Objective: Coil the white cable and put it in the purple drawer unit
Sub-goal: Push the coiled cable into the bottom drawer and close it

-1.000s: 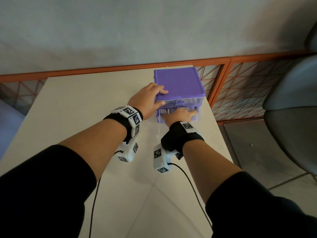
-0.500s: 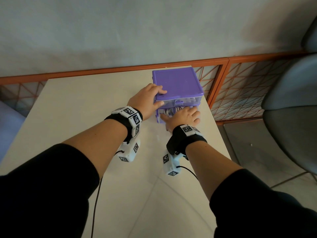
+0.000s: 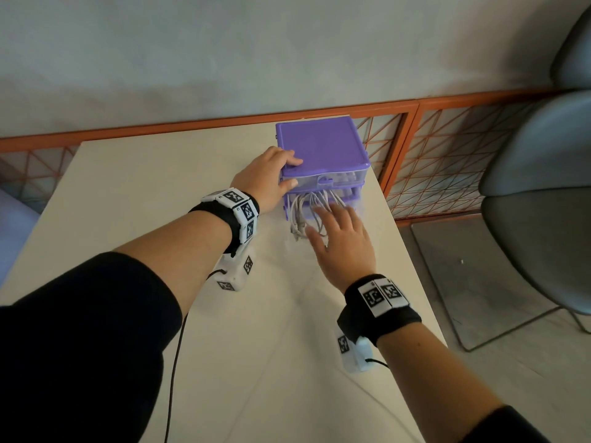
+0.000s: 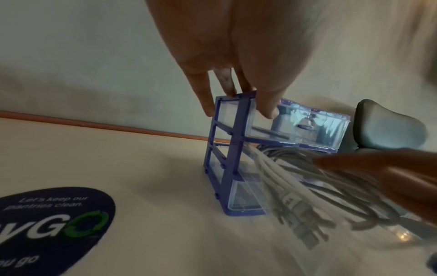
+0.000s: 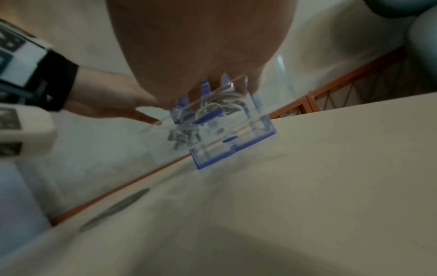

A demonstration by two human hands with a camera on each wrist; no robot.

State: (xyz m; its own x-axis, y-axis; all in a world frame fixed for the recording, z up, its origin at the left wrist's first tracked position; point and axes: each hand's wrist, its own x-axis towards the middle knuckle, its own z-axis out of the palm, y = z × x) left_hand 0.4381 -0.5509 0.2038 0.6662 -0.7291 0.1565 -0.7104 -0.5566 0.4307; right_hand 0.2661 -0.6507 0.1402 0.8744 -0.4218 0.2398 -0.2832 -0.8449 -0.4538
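Observation:
The purple drawer unit (image 3: 319, 148) stands at the table's far right corner. My left hand (image 3: 268, 177) grips its front left corner, fingers over the top edge and thumb on the front of the top drawer (image 4: 295, 128). A clear drawer (image 5: 165, 145) is pulled out of the middle slot, and the coiled white cable (image 3: 303, 212) lies in it with its plugs at the near end. My right hand (image 3: 342, 238) hovers over the drawer with straight, spread fingers, the fingertips above the coil (image 4: 283, 168). Whether they touch the cable I cannot tell.
The cream table (image 3: 192, 314) ends just right of the unit. An orange mesh railing (image 3: 431, 148) runs behind it and a grey chair (image 3: 543, 203) stands on the right. A dark round sticker (image 4: 47, 224) lies on the table to the left.
My right hand has drawn back toward me from the drawer front and spread its fingers, uncovering the coiled cable in the pulled-out drawer. The left hand has kept its grip.

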